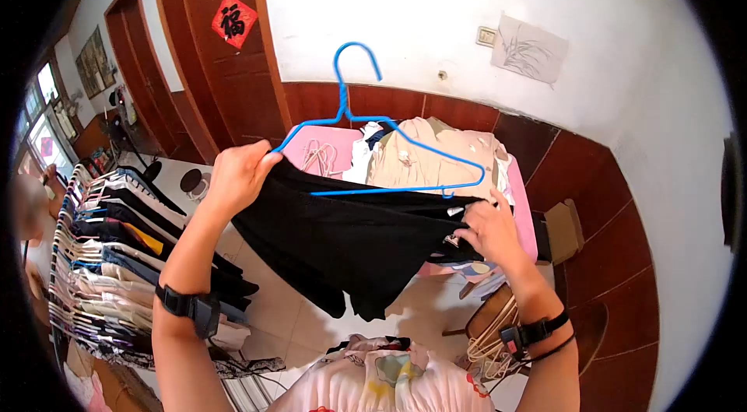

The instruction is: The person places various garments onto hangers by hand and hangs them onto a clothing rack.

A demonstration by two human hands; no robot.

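A blue hanger (pixel 342 105) is held up in front of me, its hook pointing upward. From its lower part hangs a black garment (pixel 334 233). My left hand (pixel 243 177) is closed round the hanger's left end together with the garment's top edge. On the right, my right hand (pixel 489 231) pinches the black garment near a small pale tag, just under the hanger's right end. The hanger's lower bar crosses in front of the cloth, and its left end is hidden by my left hand.
Beige clothes (pixel 420 155) lie on a pink surface (pixel 523 210) behind the hanger. A rack of clothes (pixel 117 256) stands at left. Several light hangers (pixel 494 338) rest on a chair at lower right. A stool (pixel 194 182) stands near the doors.
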